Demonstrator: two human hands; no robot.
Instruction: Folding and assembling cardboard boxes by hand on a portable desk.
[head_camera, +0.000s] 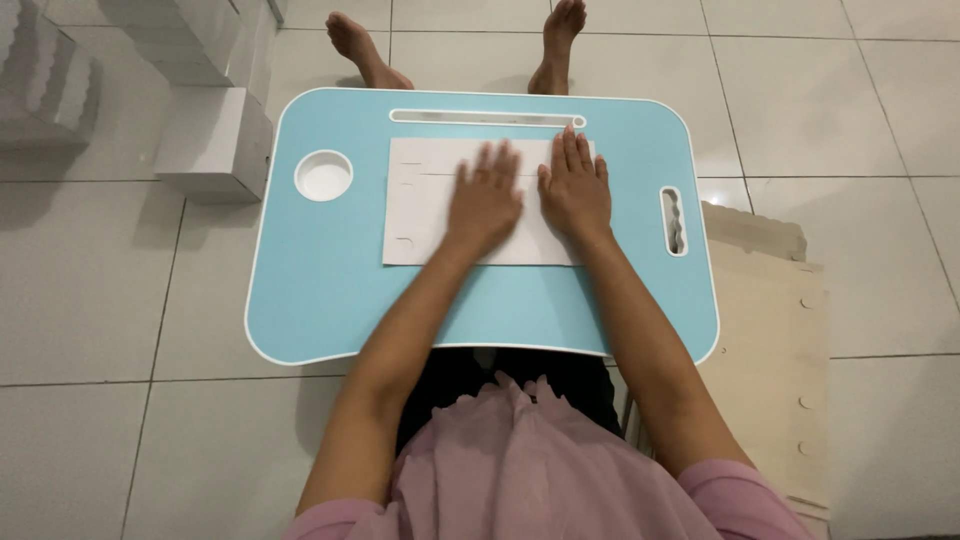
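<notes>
Hands flat, side by side: your left hand (484, 203) and right hand (575, 188) press palms-down on the white sheet (420, 215), likely pinning it flat on the blue desk (320, 290). Each grip is released, fingers spread toward 12 o'clock, grasping nothing. Sheet sits mid-desk; round cup recess (323, 175) at its 9 o'clock.

left hand (485, 200), right hand (575, 190), seemingly flat, side by side

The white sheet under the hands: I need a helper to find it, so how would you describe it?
Find the light blue lap table over the person's legs. The white sheet lies flat at its middle, under both palms, rectangular, unlike the round cup recess to its left.
</notes>
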